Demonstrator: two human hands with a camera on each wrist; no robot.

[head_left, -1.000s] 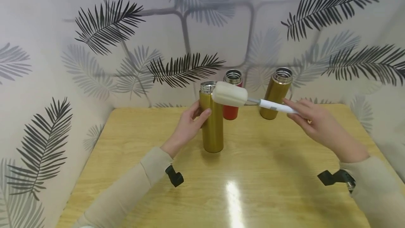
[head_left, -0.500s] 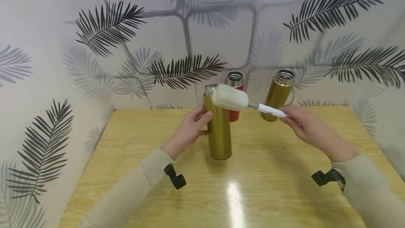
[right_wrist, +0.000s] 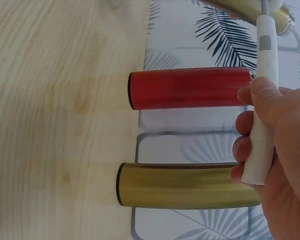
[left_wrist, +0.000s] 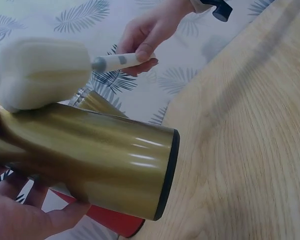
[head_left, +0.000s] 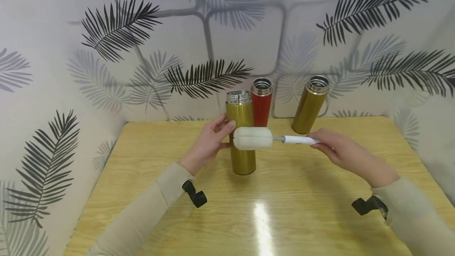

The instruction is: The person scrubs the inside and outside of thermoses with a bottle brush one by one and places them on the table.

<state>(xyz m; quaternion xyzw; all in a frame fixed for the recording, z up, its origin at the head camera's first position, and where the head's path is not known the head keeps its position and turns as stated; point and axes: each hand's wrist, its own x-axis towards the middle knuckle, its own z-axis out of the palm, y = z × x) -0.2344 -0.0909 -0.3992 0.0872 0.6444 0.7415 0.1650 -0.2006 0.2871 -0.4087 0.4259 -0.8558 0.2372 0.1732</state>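
Observation:
My left hand grips a gold vacuum flask from its left side, fingers behind and thumb in front. The flask stands nearly upright with its steel neck uncapped. My right hand holds a sponge bottle brush by its white handle, fingers wrapped round it in the right wrist view. The brush lies level, its cream sponge head across the front of the flask's body, below the neck. In the left wrist view that sponge head sits right at the gold flask's wall.
Behind the held flask stands a red flask, uncapped. A second gold flask, also without a lid, stands near the back edge to the right. The wooden table meets a leaf-patterned wall at the back.
The brush has come down from beside the flask's mouth to its middle and turned level. My right hand has shifted left and lower. The held flask swung slightly right, then partly back.

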